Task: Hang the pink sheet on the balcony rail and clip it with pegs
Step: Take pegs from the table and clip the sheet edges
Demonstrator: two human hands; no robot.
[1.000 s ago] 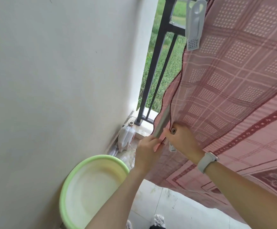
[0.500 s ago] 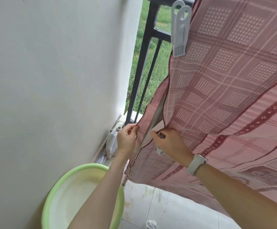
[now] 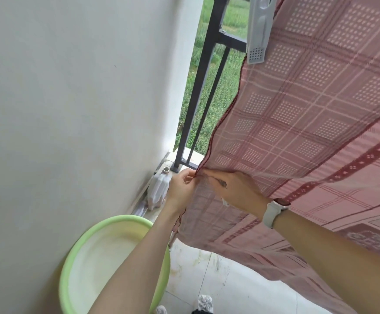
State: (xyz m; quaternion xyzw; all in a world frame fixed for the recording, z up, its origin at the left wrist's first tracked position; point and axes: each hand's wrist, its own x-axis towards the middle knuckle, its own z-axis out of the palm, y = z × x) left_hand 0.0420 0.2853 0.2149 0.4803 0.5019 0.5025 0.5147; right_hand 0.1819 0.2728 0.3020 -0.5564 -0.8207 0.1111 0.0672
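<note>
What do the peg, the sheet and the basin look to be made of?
Peg: pale grey moulded plastic, matte, with a grid-textured grip pad. Sheet: thin woven cloth, pink check; it drapes and creases. Basin: smooth green plastic, likely, with a slight sheen on its rim.

Peg (image 3: 260,30) top beyond frame edge

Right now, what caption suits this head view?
Both hands, left and right, pinch the pegged pink sheet's edge.

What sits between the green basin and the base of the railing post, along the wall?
In the head view, a white plastic jug with an open neck stands between the green basin and the railing post.
</note>
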